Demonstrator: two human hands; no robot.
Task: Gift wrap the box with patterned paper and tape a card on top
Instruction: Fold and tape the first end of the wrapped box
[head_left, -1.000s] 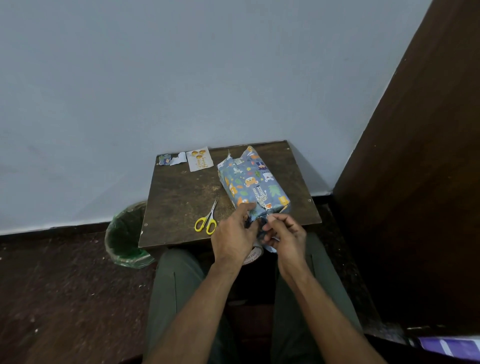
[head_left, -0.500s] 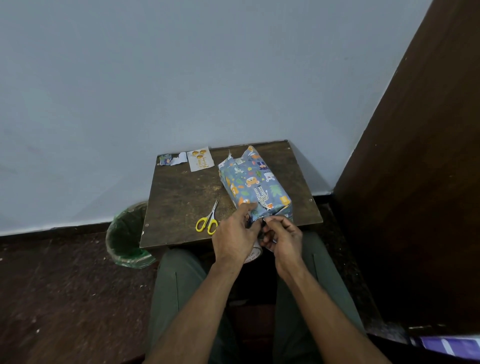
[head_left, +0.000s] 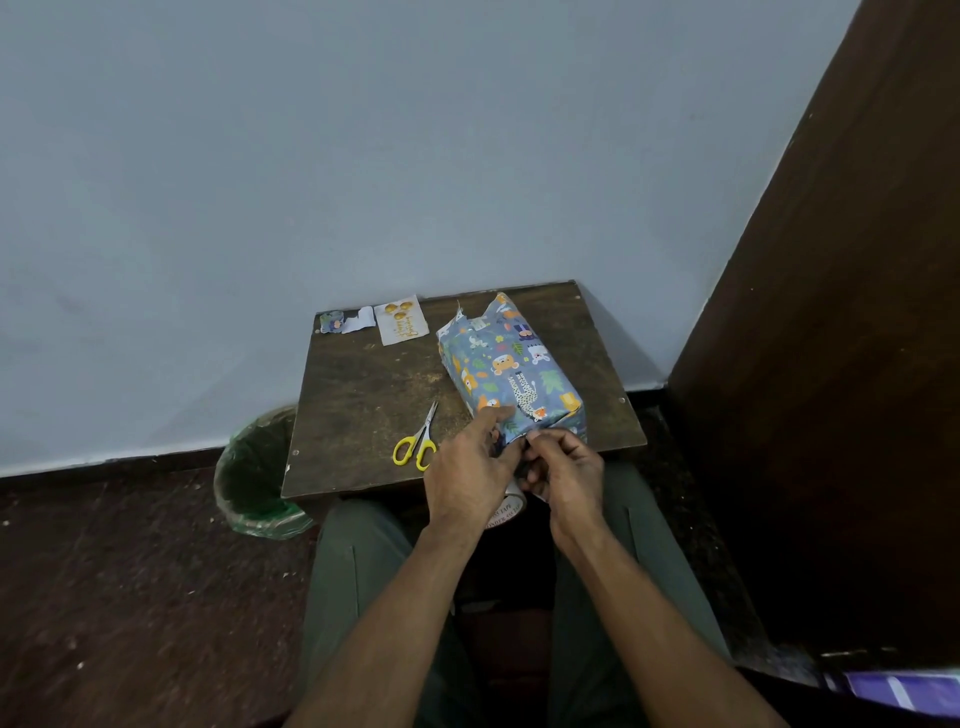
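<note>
Both hands slid nearer, left hand (head_left: 467, 467) and right hand (head_left: 563, 467) pinching wrapped box (head_left: 511, 371) paper, green-lined bin (head_left: 254, 478) contents unclear

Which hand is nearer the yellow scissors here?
Left. The left hand sits just right of the scissors, nearly touching the handles; the right hand is farther right, beyond the left, at the wrapped box.

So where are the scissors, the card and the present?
scissors (head_left: 415, 448), head view, on the yellow handles.
card (head_left: 401, 326), head view, on its white middle.
present (head_left: 511, 371), head view, on its patterned top.
</note>
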